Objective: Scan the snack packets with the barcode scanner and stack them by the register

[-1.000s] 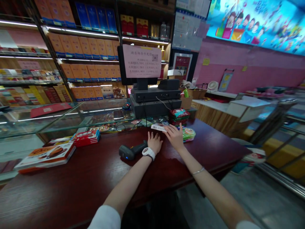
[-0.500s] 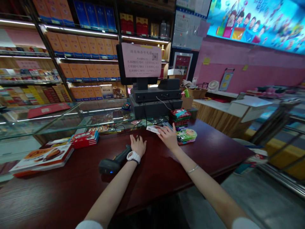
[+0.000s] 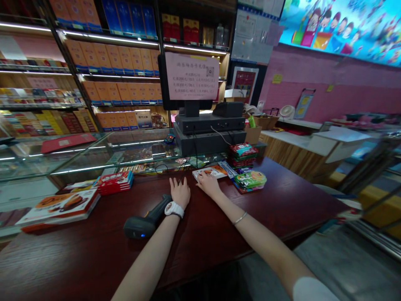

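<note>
My left hand (image 3: 180, 194) lies on the dark red table with its fingers spread, holding nothing. Close to its wrist is a black barcode scanner (image 3: 144, 221), lit by a small blue light. My right hand (image 3: 208, 184) has its fingers bent over the left end of a flat white and orange box (image 3: 218, 171), which lies at the table's back edge. Its fingertips are partly hidden. Beside the box are green snack packets (image 3: 250, 179) and a stack of red packets (image 3: 243, 154).
Larger orange and white boxes (image 3: 67, 205) and red boxes (image 3: 115, 182) lie at the left. Behind the table stand a glass display case (image 3: 134, 154) and a monitor with a paper notice (image 3: 192, 77). Black cables (image 3: 196, 150) hang near my hands.
My right hand has moved left, and its raised index finger has come down. The flat box now shows its orange top. My left hand remains spread on the table, beside the scanner.
</note>
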`<state>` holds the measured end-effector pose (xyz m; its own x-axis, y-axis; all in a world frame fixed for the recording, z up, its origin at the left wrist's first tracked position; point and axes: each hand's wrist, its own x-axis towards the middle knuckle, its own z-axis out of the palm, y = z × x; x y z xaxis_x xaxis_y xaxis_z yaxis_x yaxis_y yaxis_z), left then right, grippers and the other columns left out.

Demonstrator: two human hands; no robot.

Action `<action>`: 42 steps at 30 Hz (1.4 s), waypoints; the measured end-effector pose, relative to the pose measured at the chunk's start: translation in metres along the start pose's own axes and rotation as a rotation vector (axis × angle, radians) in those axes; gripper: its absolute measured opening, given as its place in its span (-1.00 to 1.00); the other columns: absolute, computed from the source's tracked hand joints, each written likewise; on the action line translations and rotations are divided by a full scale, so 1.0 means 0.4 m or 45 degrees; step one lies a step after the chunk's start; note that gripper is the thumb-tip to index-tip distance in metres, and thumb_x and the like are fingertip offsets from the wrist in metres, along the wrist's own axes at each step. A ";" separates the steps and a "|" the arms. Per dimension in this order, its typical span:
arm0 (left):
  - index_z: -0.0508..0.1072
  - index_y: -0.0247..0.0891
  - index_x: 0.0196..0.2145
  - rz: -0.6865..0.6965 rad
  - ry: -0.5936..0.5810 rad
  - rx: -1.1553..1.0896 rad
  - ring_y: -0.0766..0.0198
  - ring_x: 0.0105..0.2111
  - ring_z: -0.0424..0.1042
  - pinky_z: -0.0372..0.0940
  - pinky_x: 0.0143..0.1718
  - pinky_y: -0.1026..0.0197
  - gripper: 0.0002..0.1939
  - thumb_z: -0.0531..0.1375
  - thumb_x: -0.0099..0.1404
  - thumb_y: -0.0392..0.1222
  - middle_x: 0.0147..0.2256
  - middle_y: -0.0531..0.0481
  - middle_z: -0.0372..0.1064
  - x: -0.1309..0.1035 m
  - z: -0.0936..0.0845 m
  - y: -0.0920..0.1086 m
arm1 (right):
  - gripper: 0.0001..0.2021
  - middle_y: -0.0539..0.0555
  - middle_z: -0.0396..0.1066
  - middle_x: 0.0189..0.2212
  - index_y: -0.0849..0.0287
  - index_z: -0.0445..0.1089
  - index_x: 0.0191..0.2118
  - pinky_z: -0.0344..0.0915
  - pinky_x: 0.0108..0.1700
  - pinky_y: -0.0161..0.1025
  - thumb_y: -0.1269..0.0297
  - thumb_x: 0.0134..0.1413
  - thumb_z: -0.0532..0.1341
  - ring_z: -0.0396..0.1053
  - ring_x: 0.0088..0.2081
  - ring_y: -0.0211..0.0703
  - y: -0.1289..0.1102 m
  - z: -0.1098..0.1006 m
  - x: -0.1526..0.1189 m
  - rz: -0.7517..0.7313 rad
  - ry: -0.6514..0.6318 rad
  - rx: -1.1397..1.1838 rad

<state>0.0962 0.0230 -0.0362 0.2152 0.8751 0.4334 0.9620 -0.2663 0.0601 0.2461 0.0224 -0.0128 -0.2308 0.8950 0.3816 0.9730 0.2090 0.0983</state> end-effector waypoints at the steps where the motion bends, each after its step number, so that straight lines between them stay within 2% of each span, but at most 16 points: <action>1: 0.35 -0.34 0.18 0.006 -0.026 -0.001 -0.16 0.20 0.25 -0.12 0.28 -0.29 -0.51 0.01 0.35 -0.16 0.05 -0.31 0.43 -0.001 0.005 0.004 | -0.74 0.26 0.39 -0.02 0.15 0.47 -0.07 0.39 -0.11 -0.09 0.19 0.15 0.28 0.46 -0.15 0.04 0.000 0.004 0.001 0.009 -0.011 0.000; 4: 0.36 -0.29 0.18 0.019 -0.085 -0.013 -0.17 0.24 0.20 -0.11 0.28 -0.29 -0.51 -0.02 0.39 -0.05 0.12 -0.30 0.37 -0.003 0.022 0.012 | -0.70 0.28 0.38 0.00 0.17 0.45 -0.05 0.39 -0.15 -0.12 0.12 0.19 0.23 0.45 -0.12 0.06 0.000 0.012 -0.003 0.021 -0.031 0.029; 7: 0.37 -0.24 0.17 0.031 -0.053 -0.043 -0.17 0.27 0.15 -0.10 0.27 -0.31 -0.52 -0.01 0.39 -0.04 0.15 -0.26 0.34 -0.006 0.030 0.014 | -0.68 0.27 0.39 -0.03 0.16 0.44 -0.02 0.38 -0.11 -0.12 0.10 0.26 0.15 0.43 -0.07 0.08 0.000 0.020 -0.014 0.028 -0.045 0.098; 10: 0.39 -0.30 0.14 0.062 -0.009 -0.079 -0.16 0.28 0.11 -0.09 0.29 -0.29 -0.55 0.03 0.36 -0.11 0.17 -0.28 0.31 -0.007 0.020 0.015 | -0.69 0.24 0.38 -0.01 0.17 0.40 0.06 0.34 -0.02 -0.13 0.21 0.27 0.13 0.40 -0.01 0.04 0.013 0.020 -0.025 0.000 -0.029 0.183; 13: 0.39 -0.33 0.10 0.184 0.031 -0.145 -0.08 0.28 0.13 -0.12 0.32 -0.23 -0.59 0.04 0.33 -0.23 0.19 -0.26 0.28 -0.004 -0.005 0.031 | -0.65 0.19 0.36 0.05 0.16 0.37 0.11 0.28 0.09 -0.15 0.30 0.24 0.13 0.37 0.02 -0.02 0.052 0.010 -0.031 -0.018 -0.009 0.277; 15: 0.38 -0.31 0.09 0.285 0.048 -0.198 -0.03 0.25 0.18 -0.14 0.34 -0.21 -0.60 0.01 0.34 -0.27 0.17 -0.21 0.31 -0.001 -0.024 0.056 | -0.64 0.16 0.36 0.07 0.14 0.38 0.11 0.23 0.14 -0.15 0.34 0.21 0.12 0.34 0.07 -0.03 0.092 0.001 -0.034 0.029 0.025 0.313; 18: 0.38 -0.30 0.08 0.373 0.021 -0.231 -0.02 0.20 0.23 -0.07 0.32 -0.17 -0.62 0.02 0.37 -0.21 0.17 -0.20 0.31 0.004 -0.044 0.110 | -0.62 0.19 0.39 0.01 0.12 0.38 0.12 0.23 0.12 -0.12 0.35 0.20 0.11 0.34 0.05 0.00 0.156 -0.003 -0.046 0.144 0.056 0.279; 20: 0.37 -0.31 0.09 0.361 -0.030 -0.236 -0.01 0.13 0.30 0.04 0.27 -0.12 -0.62 0.04 0.36 -0.19 0.14 -0.22 0.33 0.009 -0.051 0.149 | -0.62 0.22 0.38 0.02 0.16 0.38 0.11 0.22 0.12 -0.09 0.35 0.19 0.12 0.35 0.04 0.02 0.191 0.003 -0.059 0.193 0.047 0.242; 23: 0.37 -0.36 0.09 0.252 -0.094 -0.201 -0.02 0.03 0.37 0.21 0.10 -0.07 -0.60 0.07 0.33 -0.22 0.09 -0.27 0.35 0.021 -0.053 0.196 | -0.63 0.22 0.39 0.01 0.18 0.39 0.10 0.20 0.13 -0.09 0.32 0.18 0.14 0.34 0.04 0.00 0.219 0.017 -0.077 0.208 0.009 0.257; 28: 0.43 -0.36 0.01 0.146 -0.117 -0.168 -0.02 -0.04 0.39 0.24 -0.04 -0.02 -0.64 0.06 0.29 -0.27 -0.02 -0.27 0.39 0.044 -0.037 0.233 | -0.68 0.21 0.41 -0.03 0.19 0.42 0.04 0.22 0.10 -0.12 0.29 0.19 0.14 0.37 0.00 -0.03 0.215 0.026 -0.083 0.242 -0.054 0.285; 35: 0.46 -0.38 -0.05 0.132 -0.124 -0.165 -0.03 -0.05 0.40 0.29 -0.10 0.01 -0.68 0.08 0.29 -0.27 -0.06 -0.29 0.39 0.052 -0.024 0.237 | -0.72 0.22 0.41 -0.02 0.13 0.44 -0.03 0.11 0.20 -0.02 0.33 0.22 0.07 0.37 0.01 -0.02 0.187 0.002 -0.085 0.304 -0.069 0.144; 39: 0.43 -0.38 -0.01 0.150 -0.144 -0.153 0.02 -0.07 0.43 0.28 -0.04 0.03 -0.66 0.09 0.29 -0.27 -0.08 -0.27 0.42 0.042 -0.021 0.236 | -0.70 0.22 0.41 -0.03 0.17 0.42 -0.02 0.01 0.26 0.00 0.33 0.25 0.02 0.36 0.01 -0.02 0.177 -0.011 -0.086 0.335 -0.136 0.085; 42: 0.44 -0.42 0.01 0.171 -0.155 -0.152 0.00 0.05 0.37 0.22 0.09 0.01 -0.63 0.05 0.30 -0.28 0.02 -0.30 0.40 0.034 -0.008 0.237 | -0.67 0.23 0.38 0.04 0.18 0.38 0.05 -0.05 0.29 0.00 0.33 0.25 0.02 0.32 0.08 -0.02 0.181 -0.008 -0.086 0.357 -0.155 0.097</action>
<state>0.1899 0.0082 -0.0218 0.3660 0.8689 0.3331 0.8981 -0.4236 0.1180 0.3246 0.0056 -0.0159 0.0450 0.9616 0.2708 0.9974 -0.0280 -0.0665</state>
